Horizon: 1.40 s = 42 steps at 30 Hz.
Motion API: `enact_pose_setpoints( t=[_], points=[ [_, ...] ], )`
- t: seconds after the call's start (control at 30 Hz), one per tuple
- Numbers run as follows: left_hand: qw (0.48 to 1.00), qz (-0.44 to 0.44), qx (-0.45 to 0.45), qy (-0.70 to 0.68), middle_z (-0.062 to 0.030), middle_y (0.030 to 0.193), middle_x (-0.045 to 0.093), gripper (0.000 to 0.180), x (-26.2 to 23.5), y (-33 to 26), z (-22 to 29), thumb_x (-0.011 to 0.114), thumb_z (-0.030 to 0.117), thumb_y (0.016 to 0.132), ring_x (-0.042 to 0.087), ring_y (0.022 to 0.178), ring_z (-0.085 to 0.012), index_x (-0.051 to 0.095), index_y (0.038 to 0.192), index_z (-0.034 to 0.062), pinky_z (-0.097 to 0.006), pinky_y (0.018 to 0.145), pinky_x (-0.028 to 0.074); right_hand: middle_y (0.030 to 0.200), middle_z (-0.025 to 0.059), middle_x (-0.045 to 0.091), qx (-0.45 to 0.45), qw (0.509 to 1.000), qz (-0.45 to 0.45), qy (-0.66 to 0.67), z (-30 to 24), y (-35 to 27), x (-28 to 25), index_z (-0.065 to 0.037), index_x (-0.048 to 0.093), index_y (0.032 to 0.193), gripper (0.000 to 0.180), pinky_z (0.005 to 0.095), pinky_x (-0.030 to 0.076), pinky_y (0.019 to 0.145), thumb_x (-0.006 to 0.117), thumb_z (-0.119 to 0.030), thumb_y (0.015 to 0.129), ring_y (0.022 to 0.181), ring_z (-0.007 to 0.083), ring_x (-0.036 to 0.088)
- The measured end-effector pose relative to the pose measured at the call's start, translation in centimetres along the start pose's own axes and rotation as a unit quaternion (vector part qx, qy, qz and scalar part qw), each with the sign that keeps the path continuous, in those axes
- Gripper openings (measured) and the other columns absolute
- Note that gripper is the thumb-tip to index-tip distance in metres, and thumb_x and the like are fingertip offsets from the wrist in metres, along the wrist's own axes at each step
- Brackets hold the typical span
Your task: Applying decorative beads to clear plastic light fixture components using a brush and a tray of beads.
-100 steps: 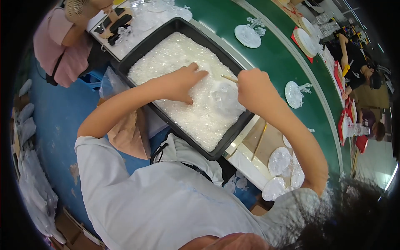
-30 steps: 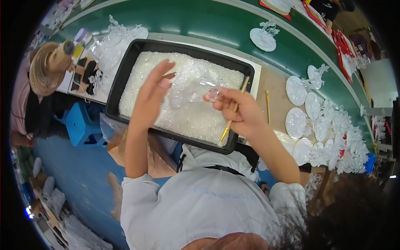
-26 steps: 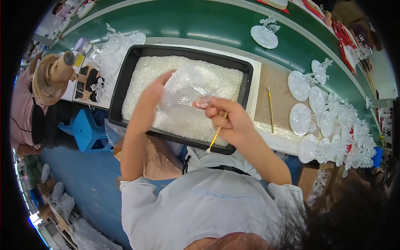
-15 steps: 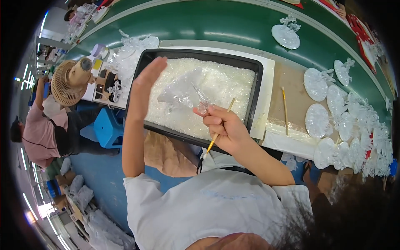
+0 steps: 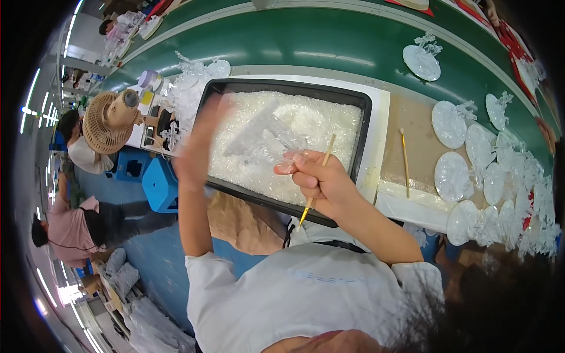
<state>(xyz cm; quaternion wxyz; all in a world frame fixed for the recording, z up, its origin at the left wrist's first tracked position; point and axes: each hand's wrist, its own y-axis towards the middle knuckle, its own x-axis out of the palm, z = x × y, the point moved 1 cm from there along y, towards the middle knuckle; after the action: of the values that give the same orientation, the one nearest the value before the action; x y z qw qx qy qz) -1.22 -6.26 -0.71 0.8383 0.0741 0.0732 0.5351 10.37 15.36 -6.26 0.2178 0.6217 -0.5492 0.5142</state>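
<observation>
My right hand (image 5: 321, 182) grips a thin wooden brush (image 5: 318, 179) and pinches a clear plastic piece (image 5: 262, 135) over the black tray (image 5: 362, 141) of white granules (image 5: 312, 123). My left hand (image 5: 203, 138) is raised and blurred beside the clear piece, fingers spread, at the tray's left end; whether it touches the piece I cannot tell.
White round ornaments (image 5: 450, 123) lie in several rows on the brown board and green table (image 5: 329, 47) at right, with a second brush (image 5: 405, 162). A straw fan (image 5: 103, 120) and blue stool (image 5: 159, 182) stand at left, near two seated people (image 5: 76, 226).
The view has swung, so the tray sits further right. My left hand has lifted from the granules and now moves beside the clear piece held up by my right hand.
</observation>
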Motion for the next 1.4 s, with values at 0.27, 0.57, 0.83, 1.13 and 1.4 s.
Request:
enact_pose_setpoints(
  t=[0.27, 0.57, 0.83, 1.13, 1.4],
  points=[
    [0.973, 0.086, -0.077, 0.198, -0.0199, 0.133, 0.064, 0.048, -2.8, -1.0, -3.0, 0.056, 0.018, 0.096, 0.06, 0.126, -0.026, 0.058, 0.133, -0.0114, -0.037, 0.111, 0.041, 0.083, 0.0117, 0.072, -0.069, 0.953, -0.057, -0.29, -8.6, 0.3, 3.5, 0.006, 0.068, 0.1, 0.024, 0.0187, 0.026, 0.04, 0.063, -0.017, 0.1, 0.052, 0.0005, 0.043],
    [0.956, -0.01, 0.094, 0.277, -0.0148, 0.082, 0.069, 0.009, -3.4, -0.9, -6.2, 0.056, 0.003, 0.081, 0.067, 0.082, -0.0264, 0.064, 0.078, -0.0014, -0.034, 0.077, 0.05, 0.068, 0.0119, 0.073, -0.148, 0.601, -0.017, -0.785, -17.9, 20.0, 12.4, 0.001, 0.073, 0.066, 0.027, 0.0315, 0.048, 0.048, 0.064, -0.022, 0.078, 0.05, 0.0167, 0.062],
    [0.916, 0.024, 0.111, 0.384, -0.0189, 0.105, 0.069, 0.012, -1.7, -0.7, -6.1, 0.062, 0.0, 0.088, 0.068, 0.099, -0.036, 0.065, 0.099, -0.0017, -0.038, 0.089, 0.052, 0.065, 0.0112, 0.073, -0.155, 0.449, -0.008, -0.88, -9.6, 30.8, 10.0, -0.006, 0.077, 0.077, 0.017, 0.0371, 0.062, 0.07, 0.061, -0.013, 0.075, 0.065, 0.0228, 0.075],
    [0.923, 0.017, 0.003, 0.384, -0.0182, 0.121, 0.068, 0.022, -2.1, -1.1, -6.4, 0.058, 0.001, 0.09, 0.066, 0.109, -0.0364, 0.066, 0.111, 0.0012, -0.039, 0.089, 0.053, 0.104, 0.0172, 0.072, -0.234, 0.145, 0.034, -0.961, -34.8, 20.2, 1.6, -0.008, 0.071, 0.107, 0.034, 0.0483, 0.059, 0.084, 0.076, -0.024, 0.078, 0.1, 0.0357, 0.071],
    [0.901, -0.076, 0.102, 0.415, -0.0207, 0.131, 0.063, 0.037, 0.7, 1.0, -2.5, 0.062, 0.002, 0.085, 0.06, 0.121, -0.0404, 0.064, 0.121, 0.0016, -0.044, 0.105, 0.046, 0.112, 0.0137, 0.074, 0.113, 0.055, 0.135, -0.983, -53.6, -1.2, -17.5, -0.008, 0.075, 0.109, 0.056, 0.0444, 0.056, 0.094, 0.094, -0.015, 0.058, 0.107, 0.0336, 0.071]
  ],
)
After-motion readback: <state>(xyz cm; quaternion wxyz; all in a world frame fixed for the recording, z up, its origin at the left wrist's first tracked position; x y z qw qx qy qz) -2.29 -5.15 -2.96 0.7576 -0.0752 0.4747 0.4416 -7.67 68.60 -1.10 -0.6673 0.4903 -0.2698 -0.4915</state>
